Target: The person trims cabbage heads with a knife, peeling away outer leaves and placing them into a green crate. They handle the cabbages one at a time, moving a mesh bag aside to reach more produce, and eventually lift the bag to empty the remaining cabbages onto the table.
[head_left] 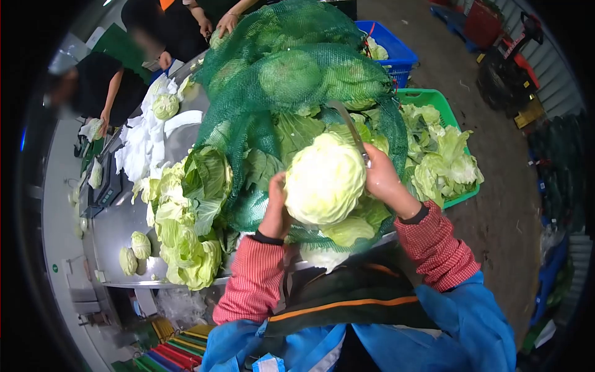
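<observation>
A trimmed pale green cabbage (326,181) is up in front of me, above the open mouth of a green mesh sack (242,99). My left hand (276,208) supports its left side, with the fingers partly hidden behind it. On the other side, my right hand (385,181) grips a knife (351,130), its blade pointing up and away along the cabbage's upper right edge. Whether the right fingers also touch the cabbage is hard to make out. Beneath both hands lie loose leaves and other cabbages (353,230) in the sack.
Stripped leaves (183,229) are heaped left of the sack on a metal table (111,248). A green crate (462,197) of leaves stands at right, a blue crate (403,54) behind it. Co-workers' hands (226,23) show at the far side. White wrapping (145,146) lies near a scale (110,192).
</observation>
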The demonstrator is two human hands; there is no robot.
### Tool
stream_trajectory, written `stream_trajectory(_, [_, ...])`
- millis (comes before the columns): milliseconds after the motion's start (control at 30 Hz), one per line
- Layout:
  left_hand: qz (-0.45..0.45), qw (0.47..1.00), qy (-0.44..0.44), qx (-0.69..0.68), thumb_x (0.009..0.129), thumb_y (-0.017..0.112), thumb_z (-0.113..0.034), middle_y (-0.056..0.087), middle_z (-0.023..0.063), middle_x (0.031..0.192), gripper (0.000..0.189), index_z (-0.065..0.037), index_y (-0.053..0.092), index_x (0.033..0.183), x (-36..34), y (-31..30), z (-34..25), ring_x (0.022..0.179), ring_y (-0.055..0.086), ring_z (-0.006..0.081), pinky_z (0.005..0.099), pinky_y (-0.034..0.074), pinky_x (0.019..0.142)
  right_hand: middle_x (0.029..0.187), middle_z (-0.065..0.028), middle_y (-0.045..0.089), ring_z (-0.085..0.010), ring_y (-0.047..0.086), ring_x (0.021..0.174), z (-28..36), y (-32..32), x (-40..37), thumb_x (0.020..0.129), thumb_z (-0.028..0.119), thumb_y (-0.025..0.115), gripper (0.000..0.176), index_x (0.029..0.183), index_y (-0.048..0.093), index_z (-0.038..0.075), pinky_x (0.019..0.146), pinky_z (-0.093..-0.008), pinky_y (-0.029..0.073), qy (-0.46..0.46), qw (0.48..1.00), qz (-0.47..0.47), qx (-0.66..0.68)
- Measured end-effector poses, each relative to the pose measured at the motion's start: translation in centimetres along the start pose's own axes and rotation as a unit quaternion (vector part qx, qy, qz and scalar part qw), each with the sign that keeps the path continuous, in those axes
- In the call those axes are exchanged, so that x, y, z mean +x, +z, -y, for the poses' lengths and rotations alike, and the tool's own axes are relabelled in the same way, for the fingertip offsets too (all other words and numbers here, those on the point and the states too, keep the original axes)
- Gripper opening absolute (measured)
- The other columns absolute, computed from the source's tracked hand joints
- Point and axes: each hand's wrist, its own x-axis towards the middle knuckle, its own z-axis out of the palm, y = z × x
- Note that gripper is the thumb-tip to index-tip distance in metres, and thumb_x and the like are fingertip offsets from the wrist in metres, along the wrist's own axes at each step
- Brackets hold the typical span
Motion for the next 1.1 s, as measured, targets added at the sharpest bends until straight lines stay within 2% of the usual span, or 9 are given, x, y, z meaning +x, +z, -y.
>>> stream_trajectory(200, [0.025,0.931,-0.082,-0.354,0.095,0.046,-0.053,0.052,0.0177,0.138,0.065,-0.009,0.042,0.142,-0.2,1.7,2.9,0.122,0.054,0.0351,0.0522,0.045,0.103,0.081,-0.0206,0.065,-0.0322,0.067,0.071,4.0,-2.2,-1.2,0.084,0.019,0.064,0.024,0.095,0.055,-0.001,0.061,-0.0397,0.050,0.120,0.982,0.066,-0.131])
stream_trajectory(333, [0.041,0.873,-0.143,-0.464,0.088,0.049,-0.060,0.054,0.0169,0.133,0.072,-0.011,0.044,0.140,0.2,1.8,3.1,0.114,0.056,0.0398,0.0581,0.046,0.096,0.102,-0.0228,0.066,-0.0366,0.068,0.087,4.3,-4.8,-1.6,0.080,0.037,0.074,0.065,0.130,0.049,0.003,0.072,-0.0411,0.055,-0.079,0.904,-0.027,-0.419])
stream_trajectory(433, [-0.023,0.973,-0.068,-0.219,0.094,0.047,-0.058,0.050,0.0152,0.139,0.069,-0.012,0.038,0.144,-0.2,3.5,3.0,0.125,0.050,0.0340,0.0512,0.039,0.108,0.119,-0.0255,0.062,-0.0379,0.066,0.102,9.9,-2.0,-3.1,0.078,0.042,0.077,0.081,0.138,0.041,0.003,0.083,-0.0410,0.054,0.037,0.969,0.128,-0.209])
stream_trajectory(567, [0.039,0.995,0.064,-0.067,0.092,0.045,-0.067,0.041,0.0140,0.147,0.077,-0.010,0.033,0.143,-1.7,6.8,-0.9,0.135,0.042,0.0317,0.0491,0.037,0.110,0.120,-0.0230,0.063,-0.0328,0.066,0.104,8.2,-1.1,-3.5,0.077,0.052,0.077,0.094,0.144,0.034,0.003,0.089,-0.0416,0.053,-0.071,0.994,0.077,-0.015])
stream_trajectory(700, [0.067,0.995,0.039,-0.064,0.085,0.059,-0.065,0.043,0.0179,0.144,0.085,-0.010,0.030,0.144,-2.0,3.7,-4.4,0.132,0.045,0.0320,0.0504,0.041,0.106,0.136,-0.0145,0.052,-0.0212,0.055,0.118,3.9,-2.3,-1.9,0.097,0.059,0.044,0.077,0.145,0.034,0.000,0.100,-0.0341,0.045,0.153,0.867,0.196,0.431])
stream_trajectory(800, [0.019,1.000,-0.009,-0.023,0.093,0.059,-0.049,0.048,0.0166,0.142,0.073,-0.004,0.034,0.145,-0.2,1.6,-1.0,0.130,0.048,0.0326,0.0484,0.040,0.109,0.138,-0.0128,0.051,-0.0209,0.055,0.118,1.3,0.8,-0.9,0.099,0.058,0.040,0.074,0.144,0.037,0.000,0.099,-0.0329,0.046,0.282,0.863,0.142,0.394])
stream_trajectory(900, [-0.081,0.994,0.015,-0.067,0.087,0.069,-0.021,0.047,0.0164,0.140,0.072,-0.005,0.030,0.146,0.6,-0.1,2.5,0.126,0.050,0.0296,0.0436,0.044,0.105,0.106,-0.0198,0.064,-0.0310,0.063,0.094,-2.2,-0.1,-1.1,0.101,0.044,0.045,0.048,0.121,0.054,0.002,0.085,-0.0393,0.050,0.216,0.969,0.107,0.049])
stream_trajectory(967, [-0.183,0.980,0.069,-0.039,0.083,0.073,-0.008,0.047,0.0155,0.136,0.083,-0.006,0.021,0.148,0.4,1.1,4.3,0.122,0.050,0.0279,0.0406,0.045,0.102,0.074,-0.0217,0.061,-0.0401,0.061,0.070,-1.9,-0.9,-2.7,0.098,0.031,0.048,0.029,0.100,0.055,0.003,0.068,-0.0472,0.050,0.064,0.978,0.077,-0.181])
stream_trajectory(1100, [-0.291,0.953,0.081,-0.001,0.084,0.075,-0.011,0.046,0.0168,0.135,0.085,-0.007,0.019,0.148,1.4,2.0,6.9,0.120,0.051,0.0266,0.0396,0.046,0.100,0.069,-0.0169,0.064,-0.0364,0.064,0.061,0.0,-0.5,-6.3,0.096,0.022,0.050,0.020,0.091,0.052,0.003,0.054,-0.0459,0.051,-0.058,0.915,0.097,-0.388])
